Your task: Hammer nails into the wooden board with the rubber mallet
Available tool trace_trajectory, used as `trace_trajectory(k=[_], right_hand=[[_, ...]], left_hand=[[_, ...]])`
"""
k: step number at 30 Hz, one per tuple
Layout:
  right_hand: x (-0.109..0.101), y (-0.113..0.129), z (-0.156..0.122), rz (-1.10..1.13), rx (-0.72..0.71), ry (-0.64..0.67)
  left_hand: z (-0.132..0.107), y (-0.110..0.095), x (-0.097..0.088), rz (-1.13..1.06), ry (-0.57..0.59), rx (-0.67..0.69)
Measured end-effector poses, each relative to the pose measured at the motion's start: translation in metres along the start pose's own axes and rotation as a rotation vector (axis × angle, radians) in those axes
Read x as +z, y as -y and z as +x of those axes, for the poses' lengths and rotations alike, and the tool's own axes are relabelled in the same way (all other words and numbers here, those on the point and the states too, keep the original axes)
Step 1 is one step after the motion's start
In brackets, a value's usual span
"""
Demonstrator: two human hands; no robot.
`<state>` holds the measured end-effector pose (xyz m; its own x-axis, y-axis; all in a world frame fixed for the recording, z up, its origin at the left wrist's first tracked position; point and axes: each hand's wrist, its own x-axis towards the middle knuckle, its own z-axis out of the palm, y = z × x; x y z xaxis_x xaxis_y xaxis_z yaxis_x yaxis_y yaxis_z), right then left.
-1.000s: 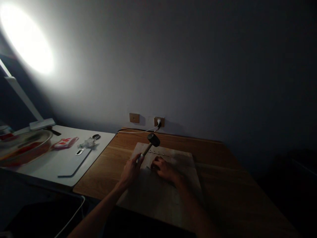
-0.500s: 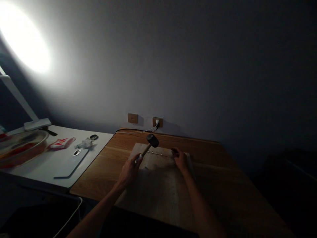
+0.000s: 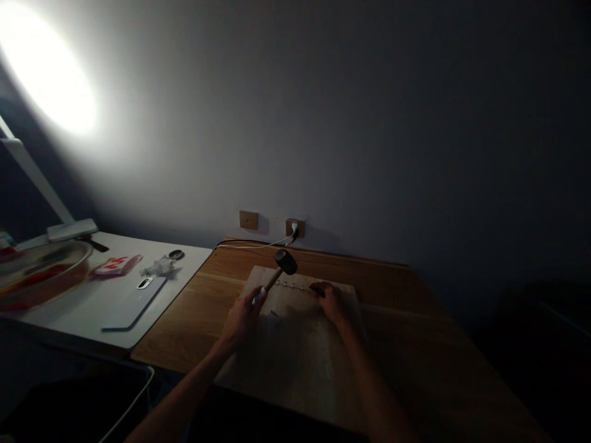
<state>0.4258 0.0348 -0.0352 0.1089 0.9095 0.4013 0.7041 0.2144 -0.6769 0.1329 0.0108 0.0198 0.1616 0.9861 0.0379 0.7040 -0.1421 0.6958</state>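
Two adjoining worktops stand against a dim grey wall point(image 3: 351, 135): at the centre and right a wooden worktop point(image 3: 194, 326), at the left a smaller white worktop point(image 3: 196, 261). On the wooden one lies a pale board point(image 3: 300, 360), flat and slightly askew. A white lamp point(image 3: 39, 179) stands at the far left, near a clear bowl point(image 3: 87, 261) with reddish contents. Nearer the middle of the white surface lies a flat pale slab point(image 3: 133, 307) bearing an oval patch. The left hand point(image 3: 241, 317) has its fingers closed around the grip of a mallet point(image 3: 274, 278), which slants away to the right, its dark head raised above the far left part of the board. The right hand point(image 3: 331, 303) is over the board's far right part, fingers bent and drawn together; whether they pinch anything cannot be told. A red-and-white packet point(image 3: 116, 266) lies beyond the slab. Smallest are four shiny nails point(image 3: 293, 285), upright in a row near the board's far edge, the right fingertips just beside the row's right end, and a loose metal piece point(image 3: 274, 314) lying nearer the person.
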Motion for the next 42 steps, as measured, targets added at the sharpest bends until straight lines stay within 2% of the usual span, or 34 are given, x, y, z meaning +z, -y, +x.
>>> trace_trajectory(k=[9,15,23,26,33,39,42], right_hand=[[0.004,0.001,0.001,-0.087,0.014,-0.019],[0.006,0.000,-0.002,-0.104,0.040,-0.033],[0.007,-0.004,-0.005,-0.001,-0.071,-0.169],[0.005,-0.005,-0.004,0.002,-0.110,-0.188],[0.004,-0.002,-0.005,0.037,-0.083,-0.163],[0.004,-0.001,-0.006,0.014,-0.079,-0.149],[0.001,0.001,-0.005,-0.009,-0.091,-0.162]], left_hand=[[-0.001,-0.001,-0.001,0.005,0.006,-0.009],[-0.001,-0.003,0.002,0.049,0.026,0.073],[-0.002,-0.045,-0.005,0.185,0.144,0.208],[0.002,-0.052,-0.002,0.243,0.163,0.228],[0.008,-0.046,0.013,0.300,0.168,0.230],[0.004,-0.047,0.006,0.316,0.190,0.243],[0.002,-0.040,0.005,0.282,0.169,0.235]])
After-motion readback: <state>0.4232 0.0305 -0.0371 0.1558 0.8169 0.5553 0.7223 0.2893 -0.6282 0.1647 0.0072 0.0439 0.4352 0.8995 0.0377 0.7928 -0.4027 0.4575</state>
